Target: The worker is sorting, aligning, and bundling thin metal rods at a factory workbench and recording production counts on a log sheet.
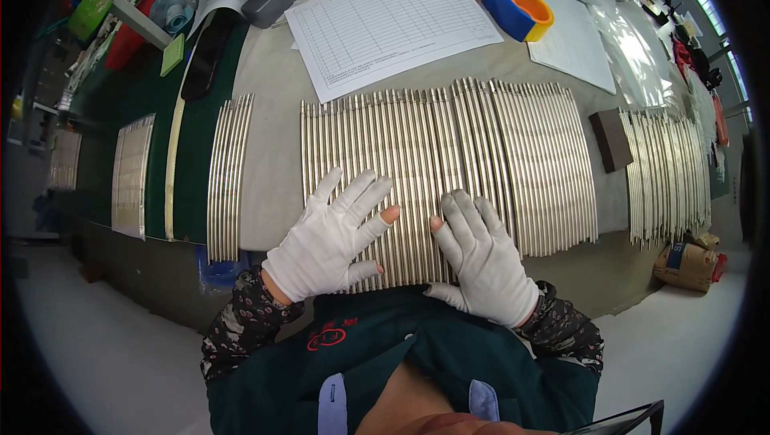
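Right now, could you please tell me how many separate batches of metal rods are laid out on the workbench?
5: the big batch under both hands, a narrow one just left, two far left, one far right. More may lie out of view.

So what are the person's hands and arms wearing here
Both the left hand and the right hand wear white fabric gloves. On each glove the index fingertip is cut away, leaving that fingertip bare. The forearms are covered by dark sleeves with a small pinkish speckled pattern, gathered snugly at the wrists. No watch or jewellery shows.
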Tool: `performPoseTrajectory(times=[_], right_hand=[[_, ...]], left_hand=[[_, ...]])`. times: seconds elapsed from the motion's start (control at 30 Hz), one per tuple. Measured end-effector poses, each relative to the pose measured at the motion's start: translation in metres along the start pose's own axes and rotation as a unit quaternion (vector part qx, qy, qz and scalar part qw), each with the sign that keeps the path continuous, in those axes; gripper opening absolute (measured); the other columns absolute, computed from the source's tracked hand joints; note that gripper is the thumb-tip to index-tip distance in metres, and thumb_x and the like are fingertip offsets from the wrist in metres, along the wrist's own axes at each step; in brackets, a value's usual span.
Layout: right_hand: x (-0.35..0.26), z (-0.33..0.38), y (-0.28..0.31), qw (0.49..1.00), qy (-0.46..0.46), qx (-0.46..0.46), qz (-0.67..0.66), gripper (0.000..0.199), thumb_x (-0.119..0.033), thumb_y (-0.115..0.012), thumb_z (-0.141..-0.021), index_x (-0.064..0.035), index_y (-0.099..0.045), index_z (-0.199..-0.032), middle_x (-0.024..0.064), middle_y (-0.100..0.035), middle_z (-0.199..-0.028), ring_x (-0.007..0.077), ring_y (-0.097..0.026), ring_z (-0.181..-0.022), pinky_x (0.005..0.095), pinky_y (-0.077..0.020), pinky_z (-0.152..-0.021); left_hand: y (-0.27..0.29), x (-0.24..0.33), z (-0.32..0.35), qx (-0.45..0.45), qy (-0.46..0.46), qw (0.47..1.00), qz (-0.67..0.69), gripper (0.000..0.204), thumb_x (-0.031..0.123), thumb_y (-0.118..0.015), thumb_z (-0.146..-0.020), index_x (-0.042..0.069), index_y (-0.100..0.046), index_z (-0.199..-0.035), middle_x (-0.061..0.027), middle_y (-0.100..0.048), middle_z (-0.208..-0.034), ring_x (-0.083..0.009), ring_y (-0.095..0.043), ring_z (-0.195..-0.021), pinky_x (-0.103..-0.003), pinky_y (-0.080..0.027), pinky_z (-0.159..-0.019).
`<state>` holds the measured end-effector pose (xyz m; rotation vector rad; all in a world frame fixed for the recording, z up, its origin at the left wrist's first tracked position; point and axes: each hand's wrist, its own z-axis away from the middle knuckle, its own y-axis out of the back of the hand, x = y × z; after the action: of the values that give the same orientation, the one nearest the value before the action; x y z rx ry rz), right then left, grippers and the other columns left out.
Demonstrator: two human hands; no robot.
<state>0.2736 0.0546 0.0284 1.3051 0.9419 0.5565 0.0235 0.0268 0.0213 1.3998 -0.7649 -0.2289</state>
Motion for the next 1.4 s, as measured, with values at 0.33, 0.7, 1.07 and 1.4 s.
performPoseTrajectory(times=[0.33,0.7,1.07,1.4], right_hand=[[0.005,0.009,-0.002,0.999,-0.004,-0.004,0.036,0.08,-0.062,-0.035,-0.082,0.0058,-0.035,-0.125,0.0269,-0.034,-0.131,0.0416,-0.029,-0.125,0.0508,-0.0208,-0.104],[0.003,0.008,0.003,1.0,-0.001,0.02,-0.004,0.079,-0.053,-0.057,-0.071,0.0034,-0.039,-0.123,0.0233,-0.037,-0.129,0.038,-0.032,-0.123,0.0481,-0.0244,-0.103],[0.004,0.012,0.005,1.0,0.012,0.022,-0.013,0.071,-0.033,-0.072,-0.062,0.004,-0.044,-0.116,0.0195,-0.04,-0.125,0.0349,-0.037,-0.12,0.0428,-0.0301,-0.102],[0.009,0.015,-0.002,0.998,0.021,0.064,-0.02,0.07,-0.031,-0.073,-0.059,0.0034,-0.046,-0.114,0.0184,-0.041,-0.124,0.0333,-0.039,-0.118,0.0424,-0.0325,-0.101]], left_hand=[[0.001,0.004,-0.007,0.003,-0.007,1.0,0.013,0.085,0.036,-0.067,-0.066,0.014,-0.026,-0.138,-0.0197,-0.03,-0.137,-0.038,-0.03,-0.126,-0.056,-0.015,-0.103],[0.009,0.009,-0.011,-0.011,-0.002,1.0,0.009,0.085,0.035,-0.066,-0.07,0.013,-0.023,-0.139,-0.02,-0.029,-0.138,-0.038,-0.03,-0.127,-0.056,-0.016,-0.103],[0.03,-0.057,-0.134,0.115,0.101,0.988,0.019,0.026,0.015,-0.059,-0.078,0.002,-0.062,-0.101,-0.0117,-0.061,-0.101,-0.028,-0.057,-0.095,-0.033,-0.045,-0.084],[0.01,-0.064,-0.158,0.163,0.086,0.981,-0.065,0.016,0.015,-0.059,-0.078,0.007,-0.066,-0.089,-0.0094,-0.06,-0.093,-0.0274,-0.055,-0.09,-0.036,-0.045,-0.081]])
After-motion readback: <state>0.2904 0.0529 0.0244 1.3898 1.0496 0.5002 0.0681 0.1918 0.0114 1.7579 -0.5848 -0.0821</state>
